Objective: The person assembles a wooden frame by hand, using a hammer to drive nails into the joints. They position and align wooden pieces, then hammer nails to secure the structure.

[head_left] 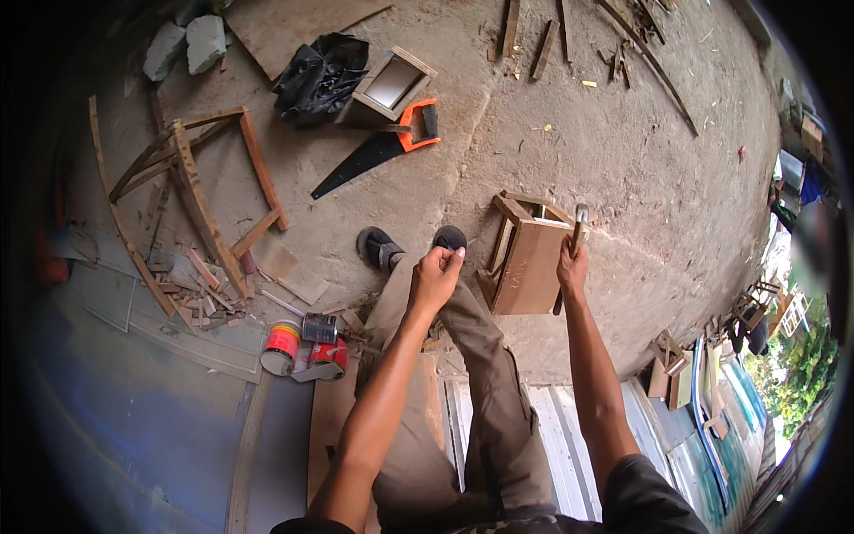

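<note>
My right hand [573, 265] is wrapped round the handle of a hammer [579, 233], its metal head up and its handle end pointing down. Just left of it, a small wooden stool [531, 270] lies on its side on the ground, its flat board facing me. My left hand [434, 279] is held over my legs with thumb and fingers pinched together. Whatever sits in that pinch, if anything, is too small or hidden to make out.
A handsaw [366, 165] with an orange handle lies ahead, beside a wooden box [391, 84] and a black plastic bag [322, 78]. At left stand a wooden frame [197, 182], wood offcuts [209, 294] and paint cans [283, 345]. Timber strips [654, 62] lie far right.
</note>
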